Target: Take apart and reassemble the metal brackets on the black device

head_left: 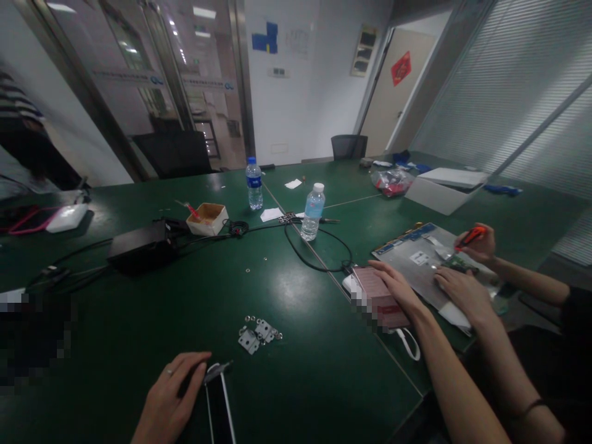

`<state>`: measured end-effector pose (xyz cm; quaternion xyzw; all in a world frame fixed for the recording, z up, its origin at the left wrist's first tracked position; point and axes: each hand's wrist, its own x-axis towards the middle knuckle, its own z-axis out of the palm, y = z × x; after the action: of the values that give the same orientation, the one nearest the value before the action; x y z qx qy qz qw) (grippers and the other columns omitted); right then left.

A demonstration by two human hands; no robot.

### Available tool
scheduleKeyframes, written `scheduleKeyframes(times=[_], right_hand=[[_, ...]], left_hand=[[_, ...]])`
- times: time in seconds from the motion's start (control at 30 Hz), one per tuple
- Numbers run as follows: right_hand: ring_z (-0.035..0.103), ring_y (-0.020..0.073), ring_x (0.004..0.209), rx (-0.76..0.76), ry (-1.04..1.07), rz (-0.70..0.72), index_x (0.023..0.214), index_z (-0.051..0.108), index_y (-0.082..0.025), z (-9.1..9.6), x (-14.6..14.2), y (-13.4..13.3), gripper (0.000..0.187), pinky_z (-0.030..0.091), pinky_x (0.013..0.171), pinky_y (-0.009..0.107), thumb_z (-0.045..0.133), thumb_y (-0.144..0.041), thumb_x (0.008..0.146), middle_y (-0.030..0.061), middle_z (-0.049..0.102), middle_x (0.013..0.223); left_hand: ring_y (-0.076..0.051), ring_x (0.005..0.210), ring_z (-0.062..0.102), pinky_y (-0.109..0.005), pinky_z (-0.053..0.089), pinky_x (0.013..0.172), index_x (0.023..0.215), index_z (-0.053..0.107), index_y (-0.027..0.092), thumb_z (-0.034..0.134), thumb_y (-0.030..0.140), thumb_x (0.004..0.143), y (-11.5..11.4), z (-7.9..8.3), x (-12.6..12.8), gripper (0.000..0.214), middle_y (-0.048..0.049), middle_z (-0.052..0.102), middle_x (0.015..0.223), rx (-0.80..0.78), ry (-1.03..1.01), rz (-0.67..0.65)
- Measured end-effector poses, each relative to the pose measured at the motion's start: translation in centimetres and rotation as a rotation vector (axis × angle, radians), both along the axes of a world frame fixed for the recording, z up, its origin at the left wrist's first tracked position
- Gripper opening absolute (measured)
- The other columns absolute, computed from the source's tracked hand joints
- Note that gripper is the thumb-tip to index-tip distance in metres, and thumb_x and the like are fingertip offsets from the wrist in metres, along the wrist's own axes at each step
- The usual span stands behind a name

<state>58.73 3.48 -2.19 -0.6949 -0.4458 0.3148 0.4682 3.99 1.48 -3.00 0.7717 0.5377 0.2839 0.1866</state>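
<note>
My left hand (172, 394) lies at the table's near edge, fingers spread flat on the end of a black flat device with a pale edge (218, 401). Just beyond it sit small metal hinges and loose screws (259, 333). My right hand (398, 287) reaches out to the right and rests flat on a pink box (377, 296), fingers stretched out. Beside it, another person's hand (462, 295) presses on a grey panel (411, 256). That person's other hand (478, 242) holds a red-handled tool over the panel.
On the green table (300, 370) stand two water bottles (254, 184) (313, 211), a small cardboard box (208, 219), a black box (139, 246) with cables (319, 256), and a white box (444, 188) at the far right. A person in stripes (18, 123) stands far left.
</note>
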Motion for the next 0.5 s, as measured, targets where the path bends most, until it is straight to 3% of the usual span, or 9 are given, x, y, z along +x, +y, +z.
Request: scheduleKeyframes(times=[0.23, 0.4, 0.5], right_hand=[[0.054, 0.0269, 0.119, -0.075, 0.071, 0.047, 0.126, 0.056, -0.028, 1.1, -0.1, -0.9, 0.050, 0.039, 0.106, 0.044, 0.058, -0.040, 0.078, 0.0043, 0.060, 0.128], [0.041, 0.0255, 0.133, -0.062, 0.184, 0.179, 0.134, 0.048, -0.026, 1.5, 0.2, -2.1, 0.069, 0.029, 0.112, 0.044, 0.055, -0.023, 0.065, 0.0043, 0.051, 0.140], [0.041, 0.0269, 0.132, -0.053, 0.243, 0.227, 0.134, 0.046, -0.026, 1.8, 0.1, -2.5, 0.074, 0.028, 0.113, 0.044, 0.053, -0.022, 0.060, 0.0031, 0.049, 0.141]], left_hand=[[-0.019, 0.083, 0.067, -0.028, 0.058, 0.067, 0.097, 0.069, 0.025, 0.041, 0.057, 0.090, 0.2, 0.5, 0.0, 0.044, -0.0058, 0.070, 0.097, 0.004, 0.013, -0.041], [-0.020, 0.084, 0.067, -0.029, 0.058, 0.069, 0.097, 0.070, 0.024, 0.042, 0.058, 0.089, 0.2, 0.8, 0.3, 0.045, -0.0062, 0.070, 0.096, 0.003, 0.009, -0.042], [-0.020, 0.084, 0.066, -0.029, 0.058, 0.069, 0.097, 0.069, 0.024, 0.042, 0.059, 0.088, 0.2, 0.8, 0.3, 0.046, -0.0066, 0.069, 0.096, -0.010, -0.005, -0.039]])
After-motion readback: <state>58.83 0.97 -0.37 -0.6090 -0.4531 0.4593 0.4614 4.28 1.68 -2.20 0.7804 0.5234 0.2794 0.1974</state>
